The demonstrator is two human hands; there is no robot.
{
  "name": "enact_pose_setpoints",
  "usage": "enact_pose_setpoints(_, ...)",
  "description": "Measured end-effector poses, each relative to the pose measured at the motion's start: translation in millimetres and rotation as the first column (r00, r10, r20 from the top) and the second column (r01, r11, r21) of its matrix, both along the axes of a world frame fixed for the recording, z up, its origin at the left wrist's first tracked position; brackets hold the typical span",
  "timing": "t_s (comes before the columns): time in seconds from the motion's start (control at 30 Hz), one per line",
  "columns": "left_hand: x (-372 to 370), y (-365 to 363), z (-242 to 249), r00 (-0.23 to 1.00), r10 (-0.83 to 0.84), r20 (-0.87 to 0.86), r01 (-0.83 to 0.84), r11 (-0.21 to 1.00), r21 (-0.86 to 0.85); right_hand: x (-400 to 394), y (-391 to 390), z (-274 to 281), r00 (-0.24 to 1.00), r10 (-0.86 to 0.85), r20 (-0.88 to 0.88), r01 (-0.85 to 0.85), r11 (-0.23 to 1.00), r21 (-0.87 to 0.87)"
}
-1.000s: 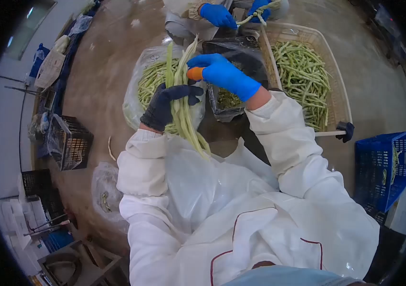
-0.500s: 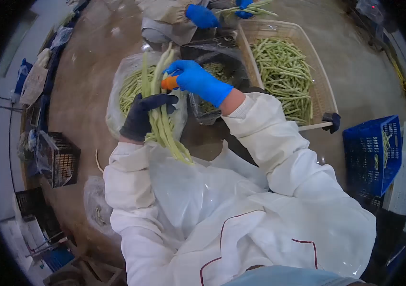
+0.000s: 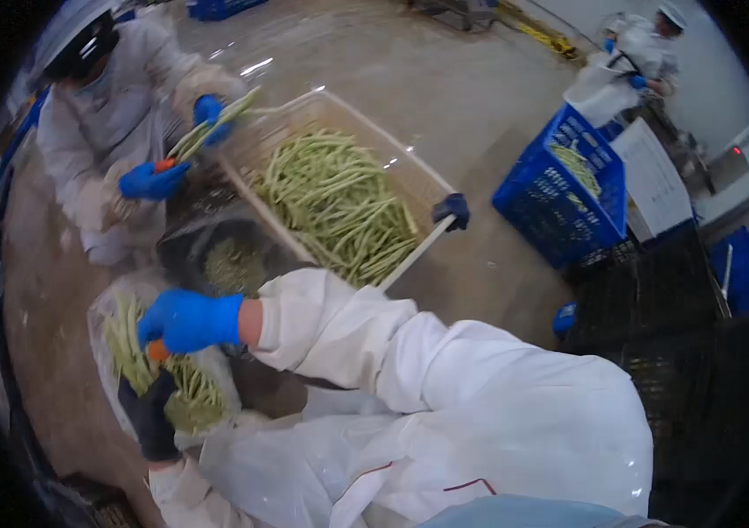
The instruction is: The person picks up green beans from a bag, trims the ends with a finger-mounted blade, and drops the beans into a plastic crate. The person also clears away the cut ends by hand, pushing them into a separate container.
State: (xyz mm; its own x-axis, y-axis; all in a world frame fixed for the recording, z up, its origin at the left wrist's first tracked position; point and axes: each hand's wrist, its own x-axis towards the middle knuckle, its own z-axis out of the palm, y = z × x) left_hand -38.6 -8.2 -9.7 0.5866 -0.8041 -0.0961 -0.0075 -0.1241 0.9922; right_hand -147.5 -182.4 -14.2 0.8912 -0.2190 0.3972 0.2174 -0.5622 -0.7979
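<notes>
Several long pale-green beans (image 3: 132, 348) stand bunched in the black-gloved left hand (image 3: 147, 414), fingers wrapped around them. Just above, the blue-gloved right hand (image 3: 188, 320) pinches a small orange tool (image 3: 157, 351) against the bunch. Beyond both hands sits a cream plastic crate (image 3: 410, 180) of green beans.

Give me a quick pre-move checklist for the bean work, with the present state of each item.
1. Left hand grips the bean bundle: ok.
2. Right hand at the bundle, orange fingertip piece touching it: ok.
3. Clear bag of beans open beneath both hands: ok.
4. White crate within reach: cannot tell.
5. Co-worker's hands apart from the person's own: ok.
6. Bundle ends even: cannot tell, partly hidden.
</notes>
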Motion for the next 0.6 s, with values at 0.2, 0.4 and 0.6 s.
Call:
enact_pose_setpoints(0.2,5,7,-2,0.994,-0.039,-0.105,0.047,0.996,0.076,-1,-8,-3,0.998,-0.008,-0.067,-0.033,0.807,-0.589)
enact_pose_setpoints(0.4,-4,5,3,0.999,-0.015,0.048,0.013,0.999,0.032,1,-1,-6,0.997,-0.07,-0.012,0.045,0.754,-0.656)
enact_pose_setpoints(0.6,9,16,-10,0.995,0.067,0.08,-0.058,0.992,-0.109,-3,0,17,0.978,0.163,-0.132,-0.085,0.883,0.462)
